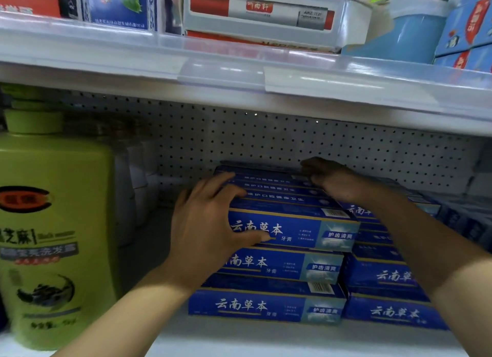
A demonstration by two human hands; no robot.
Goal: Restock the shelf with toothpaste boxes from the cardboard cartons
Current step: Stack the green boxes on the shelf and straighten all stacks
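Blue toothpaste boxes (292,230) lie stacked in three layers on the white lower shelf (292,340), with a second blue stack (386,276) to their right. My left hand (205,223) grips the left end of the top row, fingers spread over the tops and thumb pressed on the front box's face. My right hand (330,178) reaches deep toward the pegboard, its fingers curled over the right rear end of the same top row. No cardboard carton shows.
A large green shampoo bottle (50,237) stands at the left, with white bottles (138,186) behind it. The upper shelf (239,71) hangs low overhead, holding a red and white toothpaste box (263,13) and blue packages (468,29).
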